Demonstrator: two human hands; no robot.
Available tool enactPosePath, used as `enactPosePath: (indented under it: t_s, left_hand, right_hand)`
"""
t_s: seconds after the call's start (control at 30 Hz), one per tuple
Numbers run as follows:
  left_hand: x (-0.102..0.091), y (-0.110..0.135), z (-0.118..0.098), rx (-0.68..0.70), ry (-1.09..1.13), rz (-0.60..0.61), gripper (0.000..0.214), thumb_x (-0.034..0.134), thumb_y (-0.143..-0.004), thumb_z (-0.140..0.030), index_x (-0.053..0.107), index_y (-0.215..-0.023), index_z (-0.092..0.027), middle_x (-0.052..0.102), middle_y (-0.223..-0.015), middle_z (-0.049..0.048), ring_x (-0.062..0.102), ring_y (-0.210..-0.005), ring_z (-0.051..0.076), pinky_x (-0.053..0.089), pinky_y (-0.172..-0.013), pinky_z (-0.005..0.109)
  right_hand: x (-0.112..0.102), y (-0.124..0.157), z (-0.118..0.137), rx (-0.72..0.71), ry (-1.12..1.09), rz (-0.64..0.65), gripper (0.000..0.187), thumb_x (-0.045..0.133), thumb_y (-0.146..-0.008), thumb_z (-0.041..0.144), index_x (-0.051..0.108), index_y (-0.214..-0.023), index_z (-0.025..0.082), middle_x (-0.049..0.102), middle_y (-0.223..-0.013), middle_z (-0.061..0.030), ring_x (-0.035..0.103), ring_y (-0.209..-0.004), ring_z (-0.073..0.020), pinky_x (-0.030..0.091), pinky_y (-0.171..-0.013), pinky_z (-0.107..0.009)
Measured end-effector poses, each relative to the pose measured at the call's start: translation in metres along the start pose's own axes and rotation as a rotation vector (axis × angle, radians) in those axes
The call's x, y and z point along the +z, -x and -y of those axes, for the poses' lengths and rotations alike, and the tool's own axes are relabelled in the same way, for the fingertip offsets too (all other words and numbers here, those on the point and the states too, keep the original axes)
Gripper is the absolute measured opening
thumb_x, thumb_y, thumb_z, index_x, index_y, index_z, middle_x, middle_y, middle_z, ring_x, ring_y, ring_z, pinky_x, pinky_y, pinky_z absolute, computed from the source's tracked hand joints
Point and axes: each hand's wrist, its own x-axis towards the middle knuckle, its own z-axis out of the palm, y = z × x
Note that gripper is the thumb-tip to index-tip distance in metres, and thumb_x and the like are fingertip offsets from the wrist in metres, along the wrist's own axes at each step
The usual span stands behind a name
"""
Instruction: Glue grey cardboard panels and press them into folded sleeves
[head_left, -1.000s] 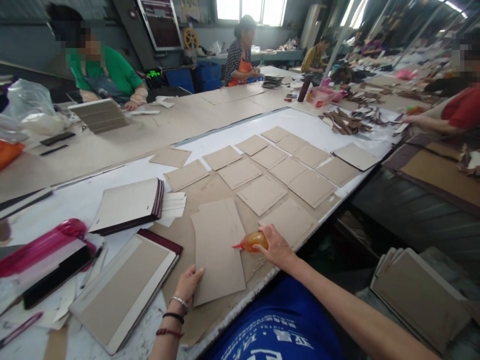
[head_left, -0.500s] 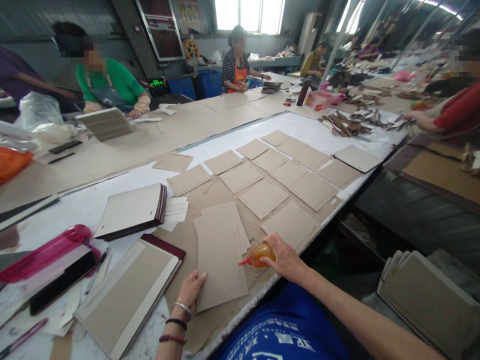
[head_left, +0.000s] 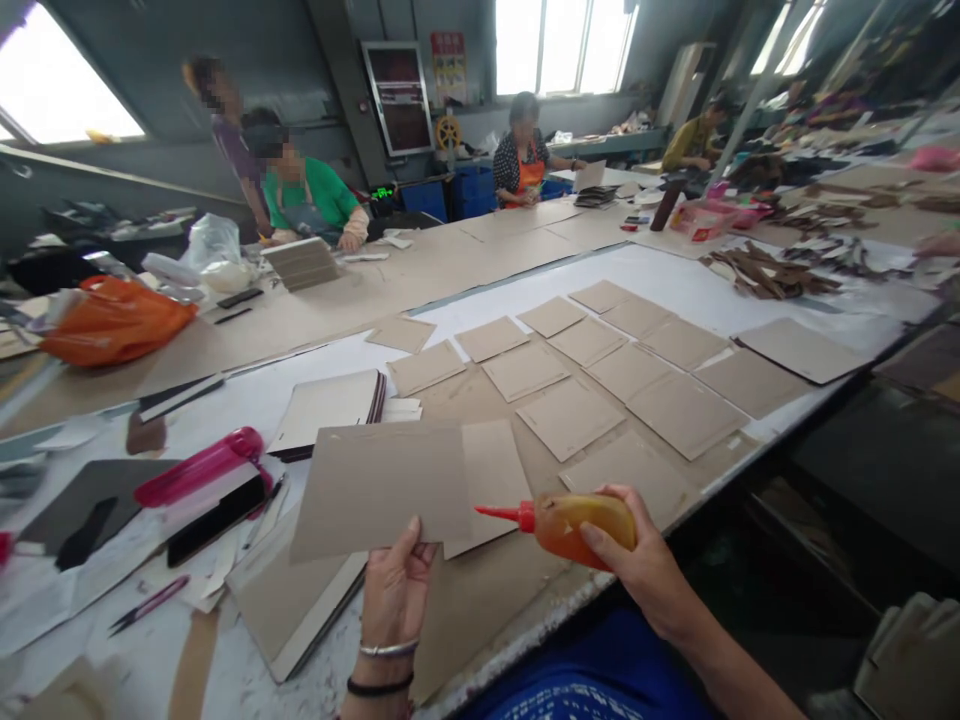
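My left hand (head_left: 399, 590) pinches the lower edge of a grey-brown cardboard sheet (head_left: 379, 488), thumb on top, and holds it raised above the table. Under its right side another cardboard sheet (head_left: 496, 470) lies on the work surface. In my right hand (head_left: 637, 550) is a glue bottle (head_left: 577, 525) of amber liquid, lying sideways with its red nozzle pointing left. The tip ends close to the raised sheet's right edge; whether it touches cannot be made out. Beyond, several flat cardboard pieces (head_left: 570, 417) are spread out in rows.
Left of my hand lie a stack of covered boards (head_left: 326, 405), a larger board (head_left: 300, 600), a pink case (head_left: 202, 470) and a pen (head_left: 150, 605). An orange bag (head_left: 120, 320) sits farther left. Several people work across the table, one in a green top (head_left: 322, 190).
The cardboard sheet has been lifted and turned sideways by my left hand. The glue bottle is closer to the camera, still in my right hand. The view has swung left.
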Motion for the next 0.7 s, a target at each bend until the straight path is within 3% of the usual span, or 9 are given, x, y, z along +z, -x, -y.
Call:
enactPosePath:
  t_s: [0.27, 0.4, 0.57, 0.7]
  left_hand:
    - [0.013, 0.024, 0.001, -0.020, -0.097, 0.013, 0.032, 0.074, -0.054, -0.019, 0.062, -0.084, -0.019, 0.069, -0.072, -0.0020, 0.064, -0.077, 0.016, 0.051, -0.067, 0.026]
    - [0.012, 0.025, 0.002, -0.056, -0.059, -0.020, 0.029, 0.076, -0.051, -0.017, 0.062, -0.077, -0.016, 0.070, -0.073, 0.0000, 0.064, -0.074, 0.015, 0.051, -0.065, 0.025]
    - [0.013, 0.021, 0.003, -0.084, 0.012, -0.071, 0.028, 0.078, -0.047, -0.012, 0.060, -0.068, -0.015, 0.067, -0.064, -0.0021, 0.061, -0.058, 0.010, 0.051, -0.055, 0.022]
    - [0.014, 0.018, 0.004, -0.103, 0.044, -0.094, 0.026, 0.078, -0.046, -0.011, 0.057, -0.062, -0.014, 0.066, -0.062, -0.0005, 0.060, -0.054, 0.010, 0.049, -0.052, 0.022]
  right_hand:
    - [0.009, -0.019, 0.010, -0.338, 0.314, -0.126, 0.040, 0.059, -0.072, 0.042, 0.042, -0.103, 0.024, 0.052, -0.099, -0.0050, 0.054, -0.088, -0.0194, 0.047, -0.078, -0.034]
    - [0.006, -0.022, 0.007, -0.425, 0.398, -0.096, 0.037, 0.058, -0.074, 0.039, 0.041, -0.103, 0.024, 0.051, -0.098, -0.0048, 0.053, -0.089, -0.0193, 0.046, -0.079, -0.034]
    - [-0.001, -0.008, 0.010, -0.340, 0.449, 0.066, 0.033, 0.056, -0.075, 0.036, 0.040, -0.102, 0.024, 0.052, -0.098, -0.0033, 0.054, -0.089, -0.0175, 0.046, -0.080, -0.032]
    - [-0.009, -0.001, 0.010, -0.110, 0.326, 0.159, 0.038, 0.058, -0.070, 0.041, 0.042, -0.101, 0.024, 0.058, -0.092, -0.0013, 0.059, -0.081, -0.0172, 0.049, -0.073, -0.028]
